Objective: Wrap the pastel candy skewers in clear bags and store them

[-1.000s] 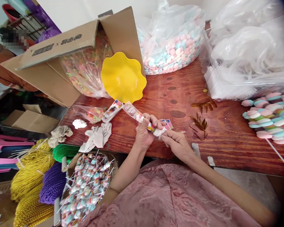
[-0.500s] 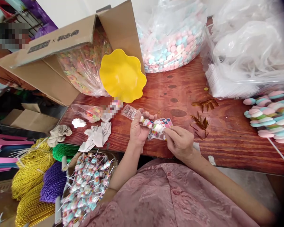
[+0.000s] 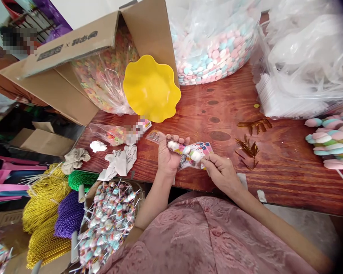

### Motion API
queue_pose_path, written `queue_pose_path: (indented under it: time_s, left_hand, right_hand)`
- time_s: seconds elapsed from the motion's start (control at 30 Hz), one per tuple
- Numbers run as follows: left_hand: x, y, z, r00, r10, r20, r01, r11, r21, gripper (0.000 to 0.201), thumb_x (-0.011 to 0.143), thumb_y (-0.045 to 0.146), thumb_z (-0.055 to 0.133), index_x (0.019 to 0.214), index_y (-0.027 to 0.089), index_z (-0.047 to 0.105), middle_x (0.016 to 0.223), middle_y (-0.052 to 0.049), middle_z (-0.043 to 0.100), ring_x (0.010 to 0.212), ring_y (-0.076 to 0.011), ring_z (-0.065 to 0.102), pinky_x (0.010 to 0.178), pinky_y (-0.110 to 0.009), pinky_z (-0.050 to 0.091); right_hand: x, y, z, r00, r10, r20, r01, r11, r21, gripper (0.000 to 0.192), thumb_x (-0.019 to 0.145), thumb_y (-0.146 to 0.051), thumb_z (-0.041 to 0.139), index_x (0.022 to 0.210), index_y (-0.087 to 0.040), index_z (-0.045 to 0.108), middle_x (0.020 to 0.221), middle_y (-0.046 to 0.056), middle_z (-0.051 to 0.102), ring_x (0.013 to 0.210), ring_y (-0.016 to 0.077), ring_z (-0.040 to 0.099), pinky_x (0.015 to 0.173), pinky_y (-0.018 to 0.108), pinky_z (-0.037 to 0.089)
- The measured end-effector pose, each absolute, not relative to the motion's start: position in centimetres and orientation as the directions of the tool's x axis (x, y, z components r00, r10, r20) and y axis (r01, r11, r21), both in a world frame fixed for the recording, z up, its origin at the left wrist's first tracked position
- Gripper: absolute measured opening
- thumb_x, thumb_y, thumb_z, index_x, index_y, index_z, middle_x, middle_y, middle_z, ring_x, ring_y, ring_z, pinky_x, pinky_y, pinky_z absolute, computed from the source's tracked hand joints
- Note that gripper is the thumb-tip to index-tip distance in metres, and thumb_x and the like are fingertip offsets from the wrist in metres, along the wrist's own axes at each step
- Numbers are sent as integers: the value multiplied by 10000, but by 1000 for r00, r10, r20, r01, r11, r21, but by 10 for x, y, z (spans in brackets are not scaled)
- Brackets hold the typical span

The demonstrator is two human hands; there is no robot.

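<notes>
A marshmallow candy skewer point(image 3: 175, 147) with white and coloured pieces lies across my left hand point(image 3: 168, 156), whose fingers curl round it. A clear printed wrapper point(image 3: 154, 136) sticks out beyond that hand on the left. At the skewer's other end, beside a white marshmallow point(image 3: 195, 156), my right hand point(image 3: 221, 169) is closed in a pinch on the end. Whether a stick or wrapper film is between the fingertips is hidden. Printed packets point(image 3: 207, 146) lie on the table just behind and under the skewer. Gold twist ties point(image 3: 247, 148) lie to the right of my hands.
On the table stand a yellow wavy bowl point(image 3: 151, 91), a cardboard box point(image 3: 82, 49) with bagged candy, a bag of pastel marshmallows point(image 3: 217, 57), and a clear bin point(image 3: 300, 83) of white bags. Marshmallow twists point(image 3: 331, 140) lie right. Wrapped skewers fill a container point(image 3: 111, 220) below left.
The skewer has shifted or turned in my hands, so more white shows near my left palm. My right hand stays pinched at its end. The whole view has swung slightly left.
</notes>
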State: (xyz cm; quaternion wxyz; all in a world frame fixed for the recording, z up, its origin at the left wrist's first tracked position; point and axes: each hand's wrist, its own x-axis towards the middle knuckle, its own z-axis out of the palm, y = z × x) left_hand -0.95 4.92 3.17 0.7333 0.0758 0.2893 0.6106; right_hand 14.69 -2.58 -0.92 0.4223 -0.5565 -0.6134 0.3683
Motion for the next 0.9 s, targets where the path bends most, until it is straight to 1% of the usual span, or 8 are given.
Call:
queue_pose_path:
  time_s: [0.17,0.3,0.4,0.5,0.6,0.7,0.8,0.9]
  left_hand:
    - [-4,45,26,125,938,-324,-822,281,495,447,919,539,558,653,186,489,582,61,514,546,-102,554,882,-438,557]
    - [3,40,22,145,946,-289,-791,287,540,420,901,539,588,689,191,488,602,61,514,545,-99,558,880,-416,559]
    - [8,35,18,193,952,-237,-752,299,588,395,890,516,619,704,192,489,591,68,489,503,-83,525,863,-377,561]
    - [11,33,17,240,943,-230,-701,332,632,411,894,546,593,707,199,480,587,66,471,490,-81,503,834,-357,564]
    - [10,36,18,276,933,-230,-707,359,609,440,895,602,547,717,202,501,602,50,483,525,-101,529,816,-361,565]
    - [6,40,19,308,914,-263,-742,404,534,492,895,644,504,700,193,522,612,28,507,571,-131,571,817,-394,565]
    - [2,43,19,324,884,-338,-756,457,469,534,884,668,498,673,179,536,626,3,542,650,-178,631,827,-449,564]
    - [-1,44,18,325,853,-408,-763,491,419,563,873,681,505,656,164,555,654,-29,584,773,-242,681,856,-517,550]
  right_hand:
    - [144,-29,-6,-97,926,365,649,337,-682,244,931,-249,444,734,-191,577,569,-11,519,493,101,396,549,267,269]
    - [137,-30,-4,-184,871,455,717,435,-544,279,914,-206,441,652,-199,536,539,15,518,495,117,388,547,299,223]
    - [133,-25,-1,-136,930,341,577,354,-736,295,928,-277,450,649,-209,521,534,1,509,492,113,374,536,285,249]
    - [133,-13,1,-152,986,71,239,106,-965,365,917,-385,476,593,-217,469,477,-26,464,467,105,366,517,265,290]
    - [135,-5,-1,-235,970,-68,9,-68,-998,391,911,-418,460,576,-218,462,420,-38,427,425,101,353,498,264,304]
    - [138,-9,-8,-138,986,91,215,120,-969,288,919,-341,475,692,-197,578,573,5,587,521,118,480,560,264,367]
    - [145,-17,-16,-80,901,425,554,395,-733,193,916,-209,464,872,-190,650,812,63,684,675,145,577,627,266,405]
    - [154,-19,-20,-158,807,569,711,493,-502,230,896,-105,425,899,-173,645,792,69,656,682,151,576,625,262,402]
